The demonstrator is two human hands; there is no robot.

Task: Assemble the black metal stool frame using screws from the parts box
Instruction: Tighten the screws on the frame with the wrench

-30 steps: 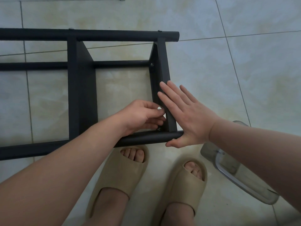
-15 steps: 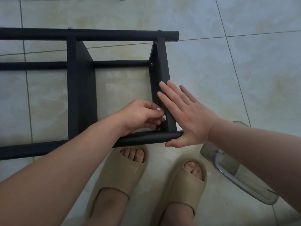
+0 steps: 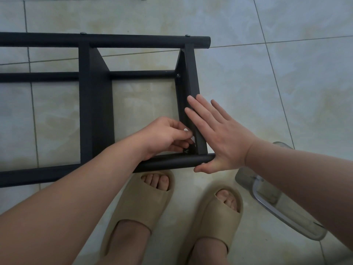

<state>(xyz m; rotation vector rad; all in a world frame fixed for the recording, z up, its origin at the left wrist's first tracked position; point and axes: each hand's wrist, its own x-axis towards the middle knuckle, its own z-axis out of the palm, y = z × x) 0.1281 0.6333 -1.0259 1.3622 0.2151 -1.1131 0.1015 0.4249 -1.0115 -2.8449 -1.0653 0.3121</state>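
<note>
Head: two hands (image 3: 164, 135) (image 3: 224, 139), one frame (image 3: 95, 111)

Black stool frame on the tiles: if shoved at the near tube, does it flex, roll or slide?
Probably stiff: the black stool frame is tube braced by crossbars. Unlikely to roll; the crossbars tie its round tubes into a box. May slide on the glossy tile floor, perhaps why the right hand presses flat against it.
</note>
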